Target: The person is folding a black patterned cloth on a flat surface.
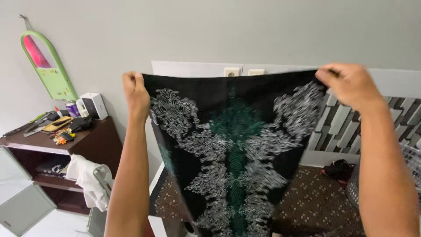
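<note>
Cloth (pixel 237 158) held up in front of the camera, black with white scrollwork and a green centre band; it hangs flat and spread to full width, lower end out of frame. Left hand (pixel 136 94) has its grip closed on the upper left corner; right hand (pixel 348 85) is pinched tight on the upper right corner, slightly blurred. Judgement: the spreading is done, the top edge taut between the two hands; no fold shows in the cloth yet. Behind it, a bed (pixel 315 197) with a brown patterned cover, a dark garment (pixel 337 169) on it; to the left, a dark wooden counter (pixel 94 140) with small items and a white box (pixel 94 105); on the far wall, a green-framed mirror (pixel 46 66) and two sockets (pixel 232 71).
</note>
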